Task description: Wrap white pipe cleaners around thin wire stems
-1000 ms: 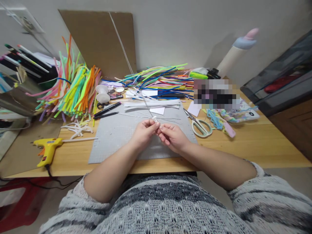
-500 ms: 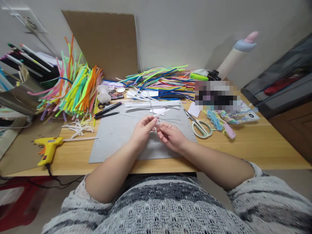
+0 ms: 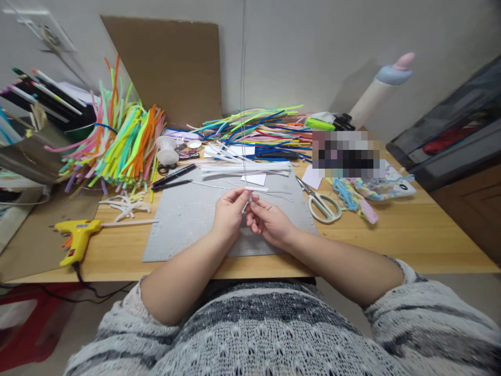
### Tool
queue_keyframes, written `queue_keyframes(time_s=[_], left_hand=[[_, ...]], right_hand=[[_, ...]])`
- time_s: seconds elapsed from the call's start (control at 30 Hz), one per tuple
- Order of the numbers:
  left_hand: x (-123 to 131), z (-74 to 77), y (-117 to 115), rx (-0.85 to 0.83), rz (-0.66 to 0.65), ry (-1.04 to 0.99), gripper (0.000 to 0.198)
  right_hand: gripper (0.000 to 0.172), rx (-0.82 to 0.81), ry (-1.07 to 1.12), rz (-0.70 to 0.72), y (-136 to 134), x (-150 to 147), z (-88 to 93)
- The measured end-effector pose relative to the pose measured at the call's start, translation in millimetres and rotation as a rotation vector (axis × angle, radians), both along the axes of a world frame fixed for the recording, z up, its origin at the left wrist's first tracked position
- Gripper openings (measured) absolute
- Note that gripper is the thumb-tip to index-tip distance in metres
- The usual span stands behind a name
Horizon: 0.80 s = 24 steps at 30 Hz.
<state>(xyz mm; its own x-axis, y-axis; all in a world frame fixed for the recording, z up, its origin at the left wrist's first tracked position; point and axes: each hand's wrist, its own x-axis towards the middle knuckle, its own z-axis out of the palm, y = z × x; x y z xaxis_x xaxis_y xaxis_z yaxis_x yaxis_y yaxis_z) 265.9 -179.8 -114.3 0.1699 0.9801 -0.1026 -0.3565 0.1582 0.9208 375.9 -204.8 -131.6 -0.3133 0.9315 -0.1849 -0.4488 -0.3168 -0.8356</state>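
Note:
Above the grey cutting mat point(image 3: 188, 224), both hands meet fingertip to fingertip. My left hand point(image 3: 230, 210) is closed in a pinch on thin metal wire point(image 3: 243, 115), whose long strands rise nearly upright from the fingers. My right hand point(image 3: 271, 220) pinches a small piece of white pipe cleaner point(image 3: 250, 201) around the lower end of the wire, mostly hidden by the fingers. Just beyond the fingertips a short white end point(image 3: 258, 189) sticks out to the right. Loose wires point(image 3: 211, 185) and a white card point(image 3: 254, 179) lie behind the hands on the mat.
White pipe cleaners point(image 3: 246, 168) lie along the mat's far edge. Scissors point(image 3: 323, 205) rest at its right. A yellow glue gun point(image 3: 80, 237) and white scraps point(image 3: 127, 206) are at the left. Coloured pipe cleaners point(image 3: 135, 141) stand behind them, near a cardboard sheet point(image 3: 168, 68).
The wire strands have swung from leaning left to nearly upright. The white pipe cleaner end has tipped lower, and my hands have shifted slightly, still pinching.

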Motion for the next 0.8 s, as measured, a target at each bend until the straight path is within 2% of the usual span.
queue_keyframes(time_s=[0.1,0.2,0.3,0.4,0.47,0.63,0.73,0.8], left_hand=[[-5.9,4.1,3.4,0.150,0.107,0.098,0.021],[-11.2,6.1,6.8,0.244,0.175,0.156,0.021],[-11.7,5.0,6.2,0.236,0.134,0.203,0.022],[-9.5,2.6,1.9,0.249,0.072,0.293,0.022],[-8.5,1.1,-1.1,0.280,0.046,0.372,0.020],[-9.9,-1.3,-4.4,0.409,0.013,0.547,0.015],[-10.3,-1.0,-3.7,0.421,-0.018,0.567,0.016],[-9.5,0.5,-2.4,0.340,-0.053,0.521,0.018]], right_hand=[[0.036,0.032,-0.112,0.060,4.2,6.6,1.4],[0.038,0.059,-0.187,-0.050,11.4,16.3,4.8],[0.041,0.104,-0.145,-0.146,17.0,26.3,12.8],[0.048,0.102,-0.068,-0.115,17.2,35.4,26.5],[0.047,0.087,-0.065,-0.061,14.6,40.0,36.4],[0.039,0.100,-0.250,0.096,5.6,40.6,48.5],[0.037,0.143,-0.371,0.089,4.6,38.5,46.0],[0.029,0.210,-0.458,0.056,7.4,40.0,43.3]])
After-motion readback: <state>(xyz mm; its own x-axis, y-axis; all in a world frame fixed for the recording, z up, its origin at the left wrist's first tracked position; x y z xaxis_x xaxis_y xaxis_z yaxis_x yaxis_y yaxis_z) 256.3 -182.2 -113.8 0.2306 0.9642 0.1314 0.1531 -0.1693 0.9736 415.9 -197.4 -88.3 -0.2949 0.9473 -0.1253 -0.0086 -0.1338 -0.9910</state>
